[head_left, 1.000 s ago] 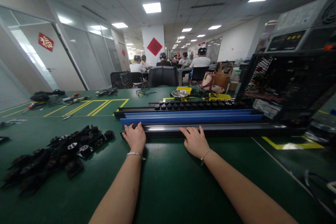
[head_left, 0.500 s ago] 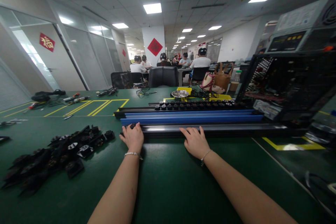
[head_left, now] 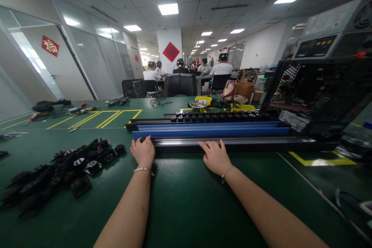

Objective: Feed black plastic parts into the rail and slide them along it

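Note:
My left hand (head_left: 143,152) is closed at the left end of a long black metal rail (head_left: 180,143). Its fingers are around a small black part (head_left: 142,139), mostly hidden by them. Farther along the same rail rests my right hand (head_left: 215,157), open, with index finger and thumb spread against the near edge. Just behind the black rail lies a blue rail (head_left: 215,128), parallel to it. A row of small black parts (head_left: 203,117) stands behind that. To the left of my left hand is a loose pile of black plastic pieces (head_left: 66,170).
An open computer case (head_left: 319,85) stands at the right, over the rails' end. Toward the back are a shiny metal dish (head_left: 198,104), yellow trays (head_left: 243,107), cables (head_left: 159,102) and hand tools (head_left: 83,109). People sit at tables beyond an office chair (head_left: 180,85).
My left hand has shifted slightly left at the rail's end, its fingers still around the small black part. My right hand stays in nearly the same place on the rail.

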The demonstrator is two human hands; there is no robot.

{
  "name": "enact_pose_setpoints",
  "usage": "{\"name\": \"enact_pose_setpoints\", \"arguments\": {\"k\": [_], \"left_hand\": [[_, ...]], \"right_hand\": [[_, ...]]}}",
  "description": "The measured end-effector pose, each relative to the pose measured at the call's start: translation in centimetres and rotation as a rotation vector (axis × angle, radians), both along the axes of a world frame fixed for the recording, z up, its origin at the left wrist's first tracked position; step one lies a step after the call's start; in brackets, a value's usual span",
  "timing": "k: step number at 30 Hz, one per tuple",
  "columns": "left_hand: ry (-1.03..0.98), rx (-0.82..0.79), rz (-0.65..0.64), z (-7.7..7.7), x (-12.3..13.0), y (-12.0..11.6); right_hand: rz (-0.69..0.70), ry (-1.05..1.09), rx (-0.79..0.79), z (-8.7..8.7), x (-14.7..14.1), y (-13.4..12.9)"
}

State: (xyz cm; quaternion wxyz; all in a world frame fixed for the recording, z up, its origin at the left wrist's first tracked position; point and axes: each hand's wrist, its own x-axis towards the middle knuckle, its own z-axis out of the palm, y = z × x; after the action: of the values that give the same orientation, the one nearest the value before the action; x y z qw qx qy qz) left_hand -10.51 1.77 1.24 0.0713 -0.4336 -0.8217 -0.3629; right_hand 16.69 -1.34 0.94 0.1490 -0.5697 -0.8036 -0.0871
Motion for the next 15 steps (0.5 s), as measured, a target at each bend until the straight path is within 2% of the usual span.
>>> {"name": "enact_pose_setpoints", "arguments": {"k": [15], "left_hand": [[-0.111,0.048,0.079,0.2,-1.4,0.5]], "right_hand": [[0.015,0.036,0.008,-0.1,0.0,0.0]]}}
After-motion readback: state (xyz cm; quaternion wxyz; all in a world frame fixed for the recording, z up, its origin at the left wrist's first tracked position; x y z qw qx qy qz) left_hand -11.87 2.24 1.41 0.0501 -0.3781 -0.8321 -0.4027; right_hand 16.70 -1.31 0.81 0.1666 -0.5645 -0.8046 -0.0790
